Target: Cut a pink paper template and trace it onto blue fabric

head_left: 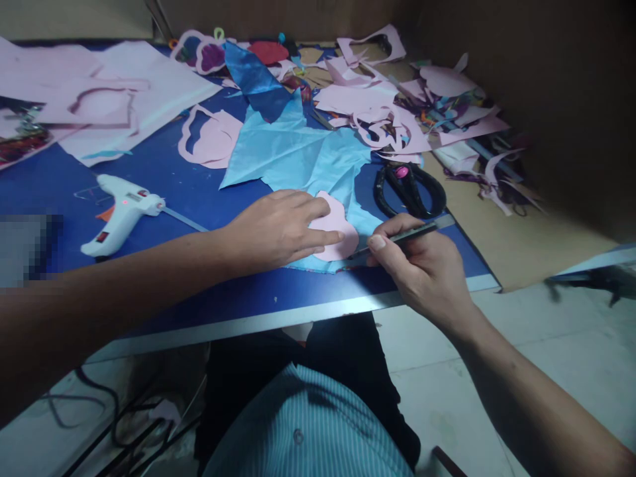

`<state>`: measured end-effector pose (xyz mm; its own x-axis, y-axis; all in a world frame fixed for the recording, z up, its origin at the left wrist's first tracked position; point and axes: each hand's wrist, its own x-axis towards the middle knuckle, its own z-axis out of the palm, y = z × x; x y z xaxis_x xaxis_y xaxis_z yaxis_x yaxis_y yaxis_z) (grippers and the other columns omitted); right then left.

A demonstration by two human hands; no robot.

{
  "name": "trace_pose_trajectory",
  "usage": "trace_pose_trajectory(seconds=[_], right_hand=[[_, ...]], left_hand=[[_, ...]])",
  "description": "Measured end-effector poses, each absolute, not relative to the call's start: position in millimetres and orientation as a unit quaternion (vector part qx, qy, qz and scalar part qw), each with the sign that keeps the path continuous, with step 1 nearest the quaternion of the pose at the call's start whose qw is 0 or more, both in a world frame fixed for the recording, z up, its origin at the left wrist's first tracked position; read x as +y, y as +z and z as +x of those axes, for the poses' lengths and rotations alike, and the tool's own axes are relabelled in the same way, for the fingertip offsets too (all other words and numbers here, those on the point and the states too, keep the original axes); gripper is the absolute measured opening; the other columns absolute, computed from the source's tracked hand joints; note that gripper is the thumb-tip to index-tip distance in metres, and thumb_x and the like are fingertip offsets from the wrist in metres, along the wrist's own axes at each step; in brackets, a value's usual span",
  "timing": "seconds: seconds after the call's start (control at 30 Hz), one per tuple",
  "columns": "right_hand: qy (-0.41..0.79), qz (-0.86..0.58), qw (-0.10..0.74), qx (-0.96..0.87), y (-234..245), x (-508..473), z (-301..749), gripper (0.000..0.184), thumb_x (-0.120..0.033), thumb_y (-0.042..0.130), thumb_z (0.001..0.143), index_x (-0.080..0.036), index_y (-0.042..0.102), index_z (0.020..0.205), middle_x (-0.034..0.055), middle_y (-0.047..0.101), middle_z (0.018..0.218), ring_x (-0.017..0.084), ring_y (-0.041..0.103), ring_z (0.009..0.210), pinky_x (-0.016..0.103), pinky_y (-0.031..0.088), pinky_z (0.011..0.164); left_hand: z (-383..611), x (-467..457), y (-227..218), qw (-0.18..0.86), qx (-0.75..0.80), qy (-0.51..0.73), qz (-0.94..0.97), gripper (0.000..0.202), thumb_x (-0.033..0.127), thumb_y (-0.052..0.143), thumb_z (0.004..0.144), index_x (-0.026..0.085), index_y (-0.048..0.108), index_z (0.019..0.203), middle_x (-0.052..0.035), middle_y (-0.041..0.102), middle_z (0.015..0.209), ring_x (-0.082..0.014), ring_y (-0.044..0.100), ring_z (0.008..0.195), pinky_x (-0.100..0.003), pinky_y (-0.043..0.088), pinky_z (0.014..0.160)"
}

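Observation:
My left hand [283, 225] lies flat with fingers spread, pressing a pink rounded cut-out [340, 225] onto light-blue shiny fabric [308, 149]. In my right hand [427, 258] is a slim dark pen [415, 232], pinched between thumb and fingers. Its tip meets the fabric at the lower right edge of the cut-out. Just beyond my right hand rest black-handled scissors [410, 191]; part of their blades is hidden.
A white glue gun [122, 212] lies at left on the blue table [199, 301]. Pink sheets [124, 79] cover the back left, and pink scraps [368, 96] pile up at the back right. Brown cardboard [489, 222] borders the right side. Cables [106, 397] hang below.

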<state>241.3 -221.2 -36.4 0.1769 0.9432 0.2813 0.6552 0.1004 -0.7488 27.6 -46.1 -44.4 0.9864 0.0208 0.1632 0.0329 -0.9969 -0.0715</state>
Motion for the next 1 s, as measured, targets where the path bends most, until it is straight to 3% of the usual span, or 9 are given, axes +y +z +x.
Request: trace_pose_trajectory(seconds=[0.27,0.67,1.0], right_hand=[[0.173,-0.665,0.417,-0.594,-37.4,-221.6,245.4,0.025,-0.028,0.069,0.106,-0.025,0.069,0.081,-0.0034,0.065,0.066,0.014,0.054,0.053,0.031,0.037,0.052],[0.178,-0.684,0.442,-0.553,-41.2,-216.9,255.8,0.022,-0.035,0.070,0.107,-0.026,0.068,0.087,-0.0014,0.071,0.065,0.017,0.057,0.054,0.034,0.041,0.053],[0.163,-0.687,0.476,-0.524,-42.7,-221.5,255.8,0.032,-0.051,0.069,0.108,-0.026,0.066,0.089,0.0009,0.073,0.071,0.018,0.059,0.057,0.033,0.043,0.054]], left_hand=[[28.4,-47.4,-41.6,0.029,-0.019,-0.079,-0.996,0.039,0.039,0.044,0.116,0.035,0.072,0.144,-0.0106,0.069,0.123,-0.0280,0.067,0.112,-0.042,0.049,0.095],[27.6,-45.7,-42.8,0.019,-0.014,-0.074,-0.997,0.040,0.036,0.044,0.116,0.033,0.071,0.145,-0.0115,0.069,0.127,-0.0282,0.067,0.114,-0.043,0.049,0.097],[26.8,-47.1,-44.4,0.027,-0.018,-0.091,-0.995,0.037,0.033,0.050,0.114,0.036,0.073,0.143,-0.0103,0.071,0.125,-0.0275,0.068,0.113,-0.042,0.049,0.097]])
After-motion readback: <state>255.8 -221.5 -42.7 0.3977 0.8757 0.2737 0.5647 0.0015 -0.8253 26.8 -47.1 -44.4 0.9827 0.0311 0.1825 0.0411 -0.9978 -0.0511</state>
